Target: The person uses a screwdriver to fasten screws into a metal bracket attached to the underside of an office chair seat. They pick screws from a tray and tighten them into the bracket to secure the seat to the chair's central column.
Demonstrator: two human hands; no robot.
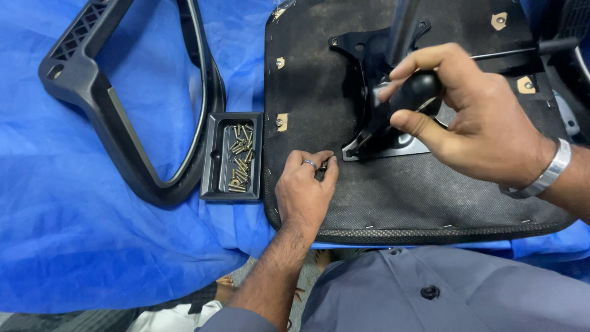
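Right hand (485,123): closed around a black rounded handle (410,93), thumb under it, fingers curled over the top; a flat silver bracelet (549,174) sits on the wrist.
Handle: smooth, glossy black, bulb-shaped, running down from the right hand's grip toward the black metal plate (381,144) just below the thumb.
Left hand (305,190): resting knuckles-up on the seat underside (393,197), fingertips pinched together at the plate's lower left corner; whether anything is between them, cannot tell. One ring on a finger.
Metal plate: one, black, stamped steel with raised edges and holes, lying flat under the right hand, just ahead of the left fingertips.
Seat underside: one, dark rough fabric stapled round the edge, beneath both hands; four small tan square patches with screw points show on it, the nearest just left of the left hand's fingers.
Grey column (402,24): one, smooth metal tube rising just above the right hand's knuckles.
Tray (215,157): one, black plastic, rectangular, just left of the left hand, touching the seat's edge.
Screws (241,157): a loose brassy heap in the tray's right half, too many to count.
Armrest frame (129,147): one, black moulded plastic loop, further left of the tray.
Blue sheet (74,221): thin, crinkled plastic, spread under everything.
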